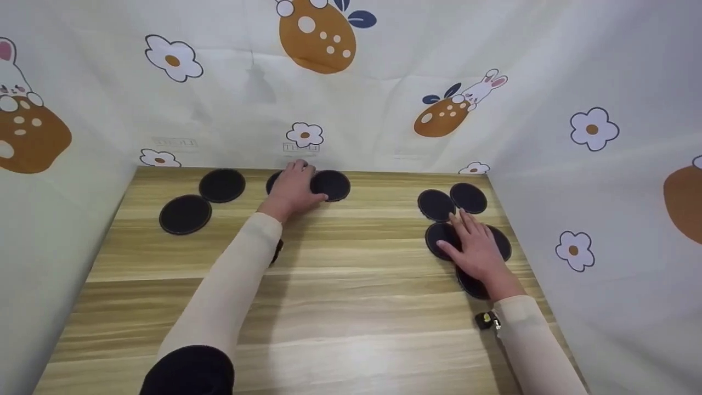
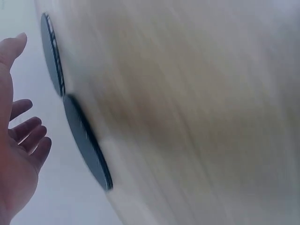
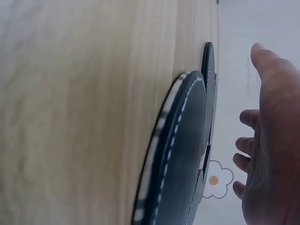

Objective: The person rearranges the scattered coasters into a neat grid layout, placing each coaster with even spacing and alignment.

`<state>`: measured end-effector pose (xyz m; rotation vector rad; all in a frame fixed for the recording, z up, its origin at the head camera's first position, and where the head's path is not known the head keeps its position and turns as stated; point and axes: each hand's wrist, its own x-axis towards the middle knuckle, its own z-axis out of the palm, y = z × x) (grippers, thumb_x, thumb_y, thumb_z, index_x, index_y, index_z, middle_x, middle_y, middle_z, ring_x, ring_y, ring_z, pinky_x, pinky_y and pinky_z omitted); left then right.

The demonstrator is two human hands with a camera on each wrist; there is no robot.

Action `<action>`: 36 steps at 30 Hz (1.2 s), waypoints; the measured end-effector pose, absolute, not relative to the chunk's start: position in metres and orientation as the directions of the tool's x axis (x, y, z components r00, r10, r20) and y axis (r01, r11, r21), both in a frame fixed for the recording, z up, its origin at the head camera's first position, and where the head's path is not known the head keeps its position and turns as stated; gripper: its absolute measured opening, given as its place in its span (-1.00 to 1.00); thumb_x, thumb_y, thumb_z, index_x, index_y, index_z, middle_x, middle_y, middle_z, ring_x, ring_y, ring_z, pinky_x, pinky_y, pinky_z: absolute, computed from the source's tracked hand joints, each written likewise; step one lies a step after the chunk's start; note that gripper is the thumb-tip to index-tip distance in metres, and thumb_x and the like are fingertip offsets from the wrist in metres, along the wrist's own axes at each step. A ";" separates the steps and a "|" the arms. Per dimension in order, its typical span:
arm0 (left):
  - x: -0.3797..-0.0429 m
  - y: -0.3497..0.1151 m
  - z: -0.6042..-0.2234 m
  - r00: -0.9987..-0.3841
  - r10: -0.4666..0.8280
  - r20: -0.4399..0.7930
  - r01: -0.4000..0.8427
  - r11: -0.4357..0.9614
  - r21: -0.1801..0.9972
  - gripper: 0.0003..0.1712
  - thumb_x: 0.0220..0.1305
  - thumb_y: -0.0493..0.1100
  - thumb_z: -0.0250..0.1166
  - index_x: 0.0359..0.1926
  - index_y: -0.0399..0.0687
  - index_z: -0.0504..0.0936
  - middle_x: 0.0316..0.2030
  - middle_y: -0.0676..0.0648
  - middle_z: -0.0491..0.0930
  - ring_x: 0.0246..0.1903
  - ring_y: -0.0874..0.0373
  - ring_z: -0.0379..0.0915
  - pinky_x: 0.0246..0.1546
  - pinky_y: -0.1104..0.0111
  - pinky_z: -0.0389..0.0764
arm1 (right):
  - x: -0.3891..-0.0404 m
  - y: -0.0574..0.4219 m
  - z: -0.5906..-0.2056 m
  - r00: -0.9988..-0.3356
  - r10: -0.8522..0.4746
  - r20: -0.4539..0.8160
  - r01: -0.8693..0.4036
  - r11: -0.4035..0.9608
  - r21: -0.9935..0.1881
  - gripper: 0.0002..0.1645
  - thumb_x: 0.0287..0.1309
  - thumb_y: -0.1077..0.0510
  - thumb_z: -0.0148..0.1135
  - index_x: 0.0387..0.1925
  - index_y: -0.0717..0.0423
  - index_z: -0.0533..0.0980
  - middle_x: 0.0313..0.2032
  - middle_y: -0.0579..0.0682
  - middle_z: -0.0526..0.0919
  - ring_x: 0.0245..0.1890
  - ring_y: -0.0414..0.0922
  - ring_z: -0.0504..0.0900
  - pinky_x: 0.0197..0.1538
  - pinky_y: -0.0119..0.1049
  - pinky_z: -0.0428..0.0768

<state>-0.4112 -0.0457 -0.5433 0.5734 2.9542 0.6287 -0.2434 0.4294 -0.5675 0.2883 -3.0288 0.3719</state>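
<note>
My left hand (image 1: pixel 293 189) hovers at the back edge of the wooden table, over a round black coaster (image 1: pixel 272 181) that it partly hides. Just right of it lies another coaster (image 1: pixel 334 185), near my thumb. In the left wrist view, loosely bent fingers (image 2: pixel 35 136) hang apart from two coasters (image 2: pixel 86 140) and hold nothing. My right hand (image 1: pixel 474 249) is spread above a cluster of several black coasters (image 1: pixel 439 241) at the right, covering parts of some. In the right wrist view, a gap separates that hand (image 3: pixel 276 154) from the stitched coasters (image 3: pixel 183 154).
Two more coasters, one (image 1: pixel 185 214) nearer and one (image 1: pixel 222 185) farther, lie at the back left of the table (image 1: pixel 351 307). White curtains (image 1: pixel 362 109) printed with flowers and rabbits enclose the back and both sides. A dark rounded shape (image 1: pixel 189 373) overlaps the left sleeve.
</note>
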 end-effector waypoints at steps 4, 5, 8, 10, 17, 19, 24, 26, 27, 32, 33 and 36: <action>-0.397 -0.067 -0.539 -0.924 0.383 0.021 0.357 0.839 0.412 0.03 0.39 0.27 0.49 0.60 -0.28 0.38 0.57 -0.35 0.26 0.59 -0.31 0.14 0.62 -0.15 0.21 | -0.244 0.428 -0.567 -0.981 -0.175 0.083 -0.190 0.953 -0.238 0.08 0.55 -0.44 0.17 0.76 0.10 0.17 0.72 0.31 0.08 0.69 0.36 0.08 0.61 0.48 0.01; -0.394 -0.072 -0.539 -0.923 0.384 0.020 0.358 0.839 0.410 0.04 0.39 0.28 0.48 0.61 -0.27 0.36 0.59 -0.35 0.24 0.60 -0.32 0.12 0.62 -0.15 0.20 | -0.244 0.428 -0.567 -0.981 -0.175 0.080 -0.189 0.953 -0.239 0.08 0.55 -0.44 0.16 0.76 0.10 0.17 0.73 0.31 0.07 0.69 0.36 0.08 0.61 0.48 0.00; -0.383 -0.086 -0.540 -0.920 0.391 0.017 0.364 0.838 0.407 0.06 0.39 0.28 0.46 0.65 -0.25 0.32 0.64 -0.35 0.18 0.63 -0.33 0.07 0.64 -0.16 0.16 | -0.245 0.426 -0.566 -0.981 -0.179 0.078 -0.193 0.952 -0.237 0.07 0.56 -0.43 0.16 0.76 0.10 0.16 0.73 0.31 0.07 0.70 0.36 0.07 0.61 0.49 0.01; -0.376 -0.095 -0.541 -0.919 0.394 0.016 0.365 0.835 0.412 0.07 0.39 0.27 0.45 0.66 -0.24 0.31 0.67 -0.34 0.15 0.65 -0.35 0.04 0.65 -0.16 0.14 | -0.245 0.424 -0.565 -0.980 -0.184 0.081 -0.198 0.951 -0.236 0.07 0.56 -0.42 0.16 0.76 0.11 0.16 0.73 0.32 0.07 0.70 0.36 0.07 0.60 0.49 0.03; -0.355 -0.124 -0.547 -0.926 0.375 0.027 0.355 0.848 0.392 0.12 0.42 0.35 0.40 0.70 -0.21 0.26 0.70 -0.35 0.12 0.65 -0.42 0.04 0.62 -0.27 0.13 | -0.246 0.420 -0.561 -0.976 -0.202 0.086 -0.217 0.945 -0.245 0.04 0.57 -0.36 0.20 0.76 0.12 0.17 0.73 0.31 0.07 0.71 0.35 0.06 0.63 0.44 0.00; -0.349 -0.131 -0.547 -0.928 0.371 0.026 0.351 0.851 0.390 0.12 0.43 0.36 0.39 0.71 -0.22 0.24 0.69 -0.36 0.13 0.65 -0.42 0.02 0.62 -0.29 0.12 | -0.247 0.419 -0.561 -0.974 -0.207 0.088 -0.222 0.944 -0.245 0.04 0.57 -0.36 0.21 0.76 0.12 0.17 0.73 0.31 0.07 0.71 0.34 0.06 0.64 0.43 0.00; -0.336 -0.144 -0.544 -0.927 0.374 0.031 0.356 0.850 0.389 0.15 0.46 0.36 0.37 0.73 -0.25 0.19 0.69 -0.40 0.11 0.67 -0.43 -0.03 0.63 -0.30 0.07 | -0.250 0.416 -0.561 -0.973 -0.214 0.085 -0.228 0.944 -0.240 0.04 0.57 -0.36 0.20 0.76 0.11 0.16 0.73 0.30 0.06 0.71 0.35 0.04 0.64 0.44 -0.01; -0.334 -0.148 -0.544 -0.926 0.375 0.037 0.359 0.847 0.391 0.15 0.47 0.36 0.37 0.73 -0.25 0.17 0.69 -0.41 0.10 0.66 -0.45 -0.04 0.63 -0.31 0.05 | -0.251 0.415 -0.562 -0.972 -0.217 0.088 -0.232 0.943 -0.237 0.04 0.58 -0.36 0.20 0.76 0.12 0.16 0.73 0.31 0.06 0.71 0.35 0.05 0.63 0.45 0.00; -0.333 -0.149 -0.544 -0.927 0.374 0.037 0.358 0.848 0.391 0.15 0.47 0.36 0.36 0.73 -0.25 0.17 0.68 -0.42 0.11 0.66 -0.46 -0.04 0.63 -0.31 0.05 | -0.251 0.414 -0.562 -0.971 -0.220 0.091 -0.235 0.943 -0.237 0.04 0.58 -0.36 0.20 0.76 0.12 0.16 0.73 0.31 0.07 0.71 0.35 0.05 0.63 0.45 0.00; -0.331 -0.150 -0.546 -0.925 0.380 0.032 0.362 0.850 0.384 0.16 0.48 0.39 0.34 0.74 -0.24 0.16 0.69 -0.41 0.11 0.67 -0.44 -0.05 0.64 -0.29 0.04 | -0.253 0.411 -0.563 -0.968 -0.233 0.098 -0.250 0.940 -0.233 0.03 0.57 -0.35 0.21 0.75 0.13 0.18 0.73 0.31 0.07 0.70 0.35 0.07 0.63 0.44 0.02; -0.331 -0.149 -0.547 -0.924 0.381 0.030 0.363 0.853 0.375 0.16 0.48 0.40 0.33 0.74 -0.23 0.15 0.69 -0.40 0.10 0.68 -0.43 -0.05 0.64 -0.28 0.05 | -0.253 0.411 -0.563 -0.967 -0.234 0.098 -0.250 0.940 -0.232 0.03 0.58 -0.35 0.20 0.75 0.13 0.18 0.73 0.31 0.07 0.70 0.34 0.07 0.63 0.43 0.02; -0.334 -0.143 -0.549 -0.923 0.383 0.029 0.369 0.864 0.342 0.18 0.46 0.41 0.35 0.75 -0.23 0.16 0.70 -0.38 0.09 0.68 -0.40 -0.04 0.64 -0.28 0.05 | -0.252 0.411 -0.562 -0.967 -0.232 0.102 -0.250 0.939 -0.238 0.02 0.57 -0.34 0.21 0.75 0.14 0.19 0.73 0.31 0.07 0.70 0.34 0.07 0.63 0.44 0.02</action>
